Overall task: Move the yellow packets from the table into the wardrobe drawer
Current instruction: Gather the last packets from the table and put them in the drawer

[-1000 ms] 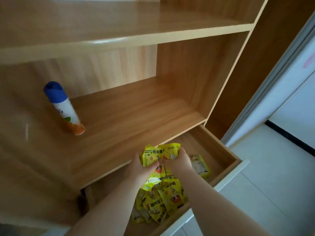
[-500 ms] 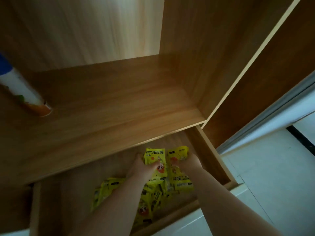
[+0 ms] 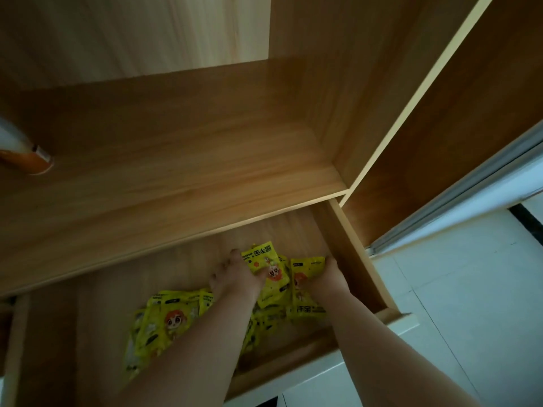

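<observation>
Both my hands reach down into the open wooden wardrobe drawer (image 3: 357, 254). My left hand (image 3: 235, 277) grips a bunch of yellow packets (image 3: 271, 271) with cartoon prints, and my right hand (image 3: 329, 274) grips the same bunch from the right side. The bunch is low inside the drawer near its right wall. Several more yellow packets (image 3: 164, 321) lie in a loose pile on the drawer bottom, partly hidden under my left forearm.
A wooden shelf (image 3: 176, 171) juts out just above the drawer's back half. The orange bottom of a spray can (image 3: 29, 160) stands on it at the far left. White floor tiles (image 3: 470, 304) and a sliding door rail (image 3: 455, 207) lie to the right.
My hands have gone lower and deeper into the drawer with the bunch of packets, shifting right. The view tilted down, so the upper shelf and most of the spray can left the frame.
</observation>
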